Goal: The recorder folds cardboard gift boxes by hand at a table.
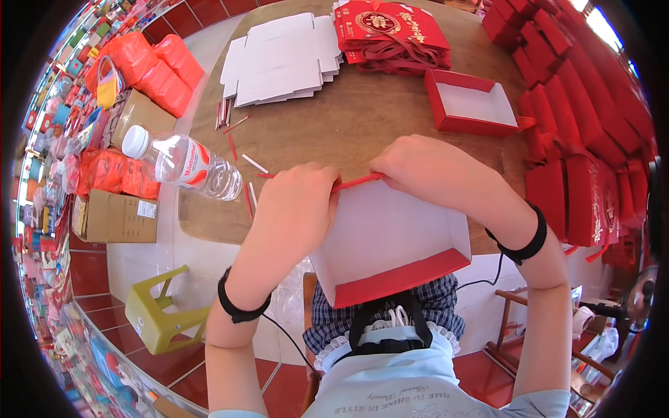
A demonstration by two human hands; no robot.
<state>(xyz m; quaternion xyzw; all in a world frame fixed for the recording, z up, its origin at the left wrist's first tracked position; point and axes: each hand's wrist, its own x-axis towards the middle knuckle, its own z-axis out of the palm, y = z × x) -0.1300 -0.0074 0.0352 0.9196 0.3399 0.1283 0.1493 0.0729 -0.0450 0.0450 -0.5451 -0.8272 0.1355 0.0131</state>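
Note:
A red cardboard box tray point(392, 230) with a white inside tilts over the table's near edge, above my lap. My left hand point(303, 204) grips its far wall near the left corner. Farther right on the same wall, my right hand point(410, 162) has its fingers curled over the rim. Between the two hands a strip of the red edge shows. My fingertips are mostly hidden behind the wall and my knuckles. Past my right hand, a second red box tray point(470, 104) with a white inside stands upright on the table.
On the wooden table point(366, 115) lie flat white box blanks point(277, 57), red paper bags point(392, 31) with ribbon handles, and narrow strips point(223, 112). A water bottle point(183, 164) is at left. Red gift bags point(590, 193) crowd the right side. A green stool point(162, 313) stands on the floor.

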